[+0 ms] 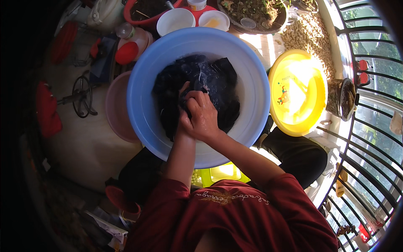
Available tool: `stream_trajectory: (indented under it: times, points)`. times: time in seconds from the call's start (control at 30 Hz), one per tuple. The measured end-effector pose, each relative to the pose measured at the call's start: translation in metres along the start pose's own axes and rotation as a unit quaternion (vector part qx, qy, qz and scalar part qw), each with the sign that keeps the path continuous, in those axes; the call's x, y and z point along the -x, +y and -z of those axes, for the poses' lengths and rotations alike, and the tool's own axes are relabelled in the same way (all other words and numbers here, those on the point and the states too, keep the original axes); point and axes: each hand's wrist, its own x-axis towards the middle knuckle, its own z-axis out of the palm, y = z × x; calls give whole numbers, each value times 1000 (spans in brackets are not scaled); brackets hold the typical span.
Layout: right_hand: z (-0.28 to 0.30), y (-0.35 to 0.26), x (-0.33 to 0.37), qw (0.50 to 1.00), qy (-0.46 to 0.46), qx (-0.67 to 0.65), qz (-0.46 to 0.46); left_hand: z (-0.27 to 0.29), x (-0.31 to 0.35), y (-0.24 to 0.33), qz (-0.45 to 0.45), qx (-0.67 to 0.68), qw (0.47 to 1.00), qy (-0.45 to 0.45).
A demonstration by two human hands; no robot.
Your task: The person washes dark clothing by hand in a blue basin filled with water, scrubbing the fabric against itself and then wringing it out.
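Note:
Dark wet clothing lies bunched in soapy water inside a large blue basin in front of me. A thin white strand and some suds show on the cloth. My right hand is closed on a bunched fold of it, fingers curled over the top. Beside and partly under it is my left hand, closed on the same fold; most of its fingers are hidden by the right hand. Both hands are close together over the middle of the basin.
A yellow basin stands to the right, a pink basin to the left. Beyond the blue basin are white bowls and a planter. Peanuts lie at the far right, near the window bars. A light green stool is partly visible near me.

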Motion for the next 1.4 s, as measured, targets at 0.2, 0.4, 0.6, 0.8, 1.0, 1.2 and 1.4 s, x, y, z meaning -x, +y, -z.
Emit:
stream_trajectory:
  times: [0.2,0.4,0.6,0.8,1.0,1.2,1.4]
  points:
    - [-12,74,-39,943,39,-79,-320,-44,-12,13,84,127,963,222]
    - [-27,27,-8,991,51,-22,-118,8,-14,3,-13,53,995,85]
    - [-10,89,-44,928,-15,57,-367,-31,-13,11,78,124,965,216]
    - [-30,107,1,949,-7,111,-294,32,-62,-15,-69,-383,894,221]
    - [-21,124,-29,922,-97,142,-346,26,-79,-2,56,-599,761,243]
    - [8,20,-18,989,20,-57,-136,25,-61,-6,144,134,976,95]
    - [-17,22,-17,997,-8,26,-66,23,-25,-20,160,585,789,-98]
